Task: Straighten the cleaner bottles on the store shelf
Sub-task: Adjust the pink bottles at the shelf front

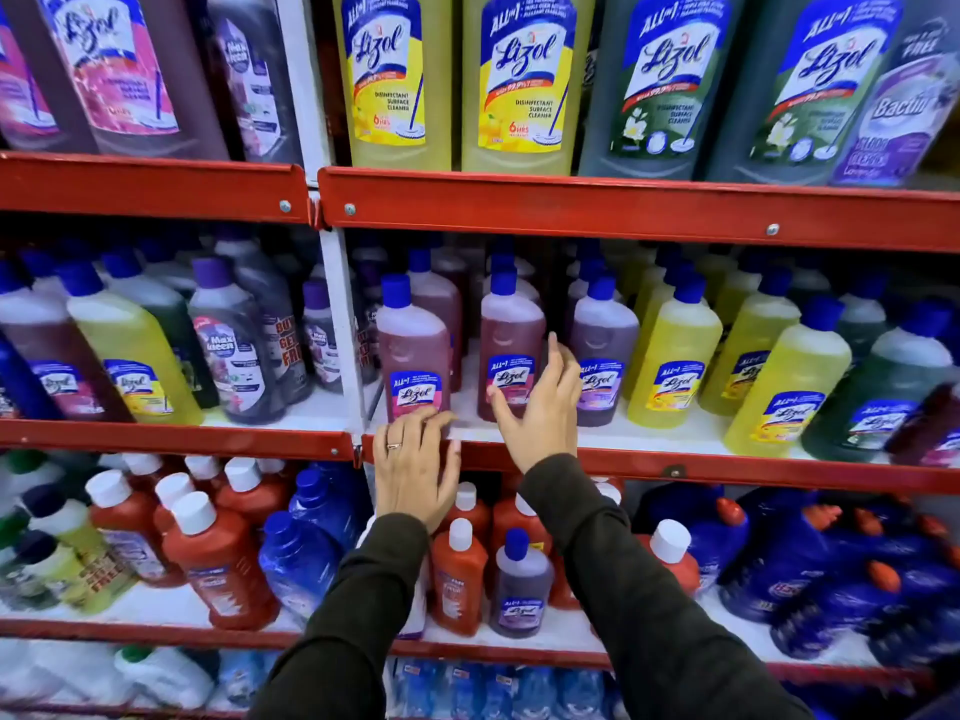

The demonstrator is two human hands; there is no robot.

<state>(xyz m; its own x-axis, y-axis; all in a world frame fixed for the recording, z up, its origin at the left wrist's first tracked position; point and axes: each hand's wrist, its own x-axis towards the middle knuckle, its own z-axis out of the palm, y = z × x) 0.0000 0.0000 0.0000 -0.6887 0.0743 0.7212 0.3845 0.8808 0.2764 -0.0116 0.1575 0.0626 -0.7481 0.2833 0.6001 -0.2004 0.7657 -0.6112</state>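
Two pink-red Lizol cleaner bottles with blue caps stand upright at the front of the middle shelf [649,462], one on the left [413,345] and one on the right [511,335]. My left hand [415,465] rests flat over the red shelf lip, its fingertips touching the base of the left bottle. It holds nothing. My right hand [540,407] is open, fingers spread, just in front of and to the right of the right bottle, between it and a purple bottle [602,345]. I cannot tell whether it touches.
Yellow bottles [675,356] and a dark green bottle [878,397] fill the middle shelf to the right. A white upright post [345,324] divides the bays. Large Lizol bottles [519,80] stand above; red, white-capped bottles [218,558] and blue bottles [831,563] crowd the shelf below.
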